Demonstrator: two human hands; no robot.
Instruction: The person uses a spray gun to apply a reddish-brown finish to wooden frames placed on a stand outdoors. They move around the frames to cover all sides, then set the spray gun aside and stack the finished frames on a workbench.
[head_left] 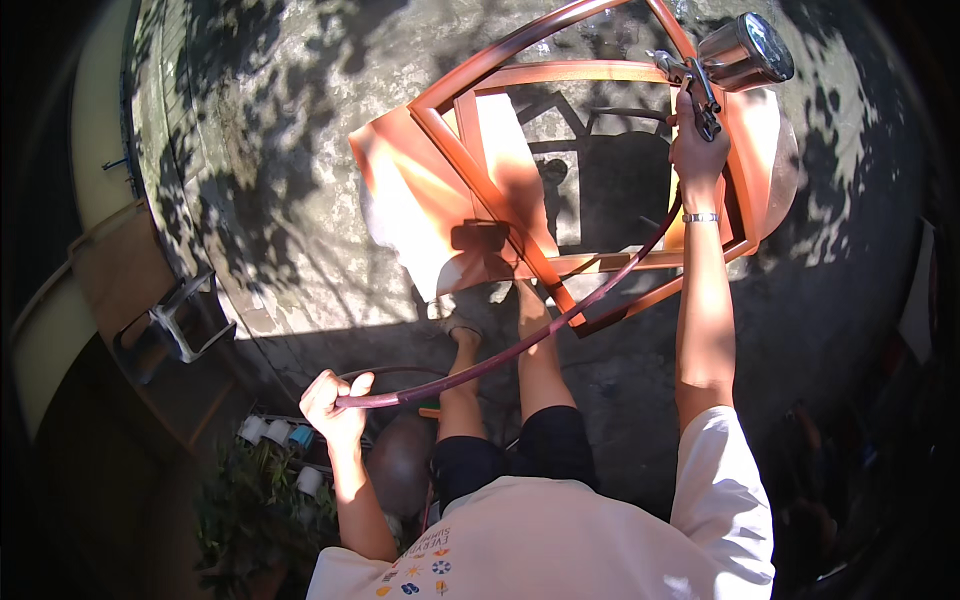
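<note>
My right hand (697, 150) grips a spray gun (703, 98) with a shiny metal cup, held out over the far right of an orange-brown frame (490, 204). That frame is tilted above a second orange-brown frame (575, 72) with flat side panels. At the lower left, my left hand (332, 405) is closed around a dark red hose (520, 346). The hose curves across the near side of the frames up to the gun, its end hidden behind my right hand. Whether any spray is coming out, I cannot tell.
Concrete ground (290, 200) with leaf shadows surrounds the frames. A metal-legged stool or chair (190, 318) stands at the left beside a brown board (120, 265). Potted plants (255, 490) and a rounded tank-like object (403, 462) are close on my left. My feet are near the frames' edge.
</note>
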